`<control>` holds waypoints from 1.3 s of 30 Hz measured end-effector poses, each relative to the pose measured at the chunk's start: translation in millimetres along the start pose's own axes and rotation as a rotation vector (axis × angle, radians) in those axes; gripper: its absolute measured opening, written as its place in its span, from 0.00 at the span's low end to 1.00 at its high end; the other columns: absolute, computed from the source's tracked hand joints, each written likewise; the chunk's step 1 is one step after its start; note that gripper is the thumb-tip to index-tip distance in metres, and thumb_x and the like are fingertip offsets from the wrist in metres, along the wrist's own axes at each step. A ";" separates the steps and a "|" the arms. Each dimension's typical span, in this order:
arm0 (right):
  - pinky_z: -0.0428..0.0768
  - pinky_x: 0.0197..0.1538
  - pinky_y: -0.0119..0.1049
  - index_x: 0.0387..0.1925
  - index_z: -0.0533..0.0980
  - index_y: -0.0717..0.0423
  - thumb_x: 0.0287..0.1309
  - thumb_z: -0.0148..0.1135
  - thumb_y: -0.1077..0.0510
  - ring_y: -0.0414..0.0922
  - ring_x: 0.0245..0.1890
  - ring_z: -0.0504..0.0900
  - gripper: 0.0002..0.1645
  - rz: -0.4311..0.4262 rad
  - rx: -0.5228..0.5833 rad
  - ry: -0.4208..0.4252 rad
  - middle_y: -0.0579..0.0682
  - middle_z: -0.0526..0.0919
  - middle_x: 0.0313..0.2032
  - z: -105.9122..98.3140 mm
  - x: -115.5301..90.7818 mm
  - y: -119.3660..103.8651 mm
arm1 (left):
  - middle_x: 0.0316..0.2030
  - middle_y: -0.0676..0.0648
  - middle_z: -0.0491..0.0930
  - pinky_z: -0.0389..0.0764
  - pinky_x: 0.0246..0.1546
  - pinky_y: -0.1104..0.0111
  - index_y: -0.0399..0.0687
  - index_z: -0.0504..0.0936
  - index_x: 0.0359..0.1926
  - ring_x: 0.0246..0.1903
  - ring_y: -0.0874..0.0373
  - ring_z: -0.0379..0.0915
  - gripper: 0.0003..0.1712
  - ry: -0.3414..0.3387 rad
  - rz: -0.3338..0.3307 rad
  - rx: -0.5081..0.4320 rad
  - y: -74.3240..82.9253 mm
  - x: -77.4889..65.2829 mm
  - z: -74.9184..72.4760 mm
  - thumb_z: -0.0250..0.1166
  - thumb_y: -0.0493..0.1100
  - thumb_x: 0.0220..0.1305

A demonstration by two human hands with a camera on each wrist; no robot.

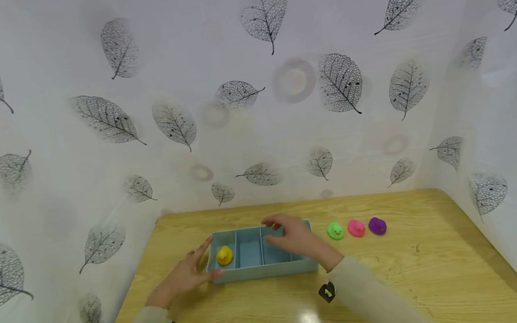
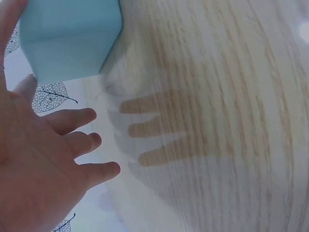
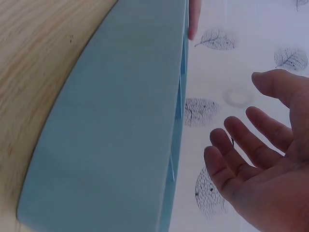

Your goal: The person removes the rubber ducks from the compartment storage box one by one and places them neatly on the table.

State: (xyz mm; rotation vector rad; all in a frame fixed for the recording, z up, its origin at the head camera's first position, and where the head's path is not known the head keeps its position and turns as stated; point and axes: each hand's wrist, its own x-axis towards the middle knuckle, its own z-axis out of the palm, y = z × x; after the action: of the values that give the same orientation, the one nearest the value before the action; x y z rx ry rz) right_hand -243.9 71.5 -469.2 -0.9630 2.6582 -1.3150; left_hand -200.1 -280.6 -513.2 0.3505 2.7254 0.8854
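Note:
A pale blue tray [image 1: 268,271] with dividers lies on the table, and a yellow toy duck [image 1: 224,256] sits in its leftmost compartment. At the tray's left end is my left hand [image 1: 187,275], its thumb near the front corner and forefinger by the back corner. In the left wrist view the other fingers of that left hand [image 2: 48,159] stretch out past the tray end [image 2: 72,43], free of it. My right hand [image 1: 295,238] hovers over the tray's right part, partly hiding it. Seen from the right wrist, the fingers [image 3: 256,150] are loosely bent with nothing between them.
Right of the tray stand a green duck [image 1: 336,230], a pink duck [image 1: 356,228] and a purple duck [image 1: 377,226] in a row. The wooden table [image 1: 389,283] meets a white leaf-patterned sheet [image 1: 256,131] at the back and sides.

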 end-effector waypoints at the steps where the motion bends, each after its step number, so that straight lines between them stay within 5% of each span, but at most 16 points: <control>1: 0.84 0.50 0.43 0.65 0.79 0.59 0.69 0.69 0.54 0.59 0.53 0.84 0.26 -0.007 0.004 -0.006 0.61 0.86 0.56 2.6 1.3 -1.8 | 0.83 0.35 0.50 0.63 0.64 0.21 0.62 0.42 0.87 0.77 0.17 0.45 0.61 -0.001 -0.001 0.000 0.3 0.1 0.2 0.68 0.68 0.67; 7: 0.83 0.51 0.41 0.65 0.78 0.62 0.70 0.68 0.53 0.59 0.54 0.84 0.27 -0.030 0.036 -0.061 0.61 0.85 0.58 16.9 8.0 -8.6 | 0.82 0.32 0.52 0.62 0.65 0.21 0.66 0.41 0.86 0.76 0.16 0.46 0.60 -0.015 -0.022 0.011 4.6 -1.2 0.8 0.68 0.69 0.67; 15: 0.83 0.58 0.60 0.67 0.76 0.64 0.71 0.68 0.54 0.62 0.56 0.83 0.30 -0.024 0.103 -0.121 0.63 0.83 0.62 32.9 20.2 -11.4 | 0.78 0.25 0.56 0.66 0.64 0.23 0.65 0.44 0.86 0.74 0.14 0.51 0.60 -0.007 -0.038 0.033 8.6 -4.0 -2.7 0.69 0.68 0.66; 39: 0.82 0.48 0.31 0.66 0.78 0.59 0.69 0.69 0.51 0.51 0.50 0.85 0.29 -0.001 0.000 -0.191 0.56 0.85 0.61 73.9 50.3 -15.2 | 0.78 0.25 0.59 0.66 0.64 0.23 0.67 0.45 0.86 0.73 0.15 0.53 0.59 -0.007 -0.049 0.024 9.9 -4.7 -4.7 0.68 0.70 0.65</control>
State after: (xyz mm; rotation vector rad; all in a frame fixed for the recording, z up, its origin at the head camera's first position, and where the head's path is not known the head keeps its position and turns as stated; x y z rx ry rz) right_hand -256.0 -15.0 -493.6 -1.0338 2.5156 -1.1587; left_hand -195.6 -276.8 -502.8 0.2890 2.7279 0.8374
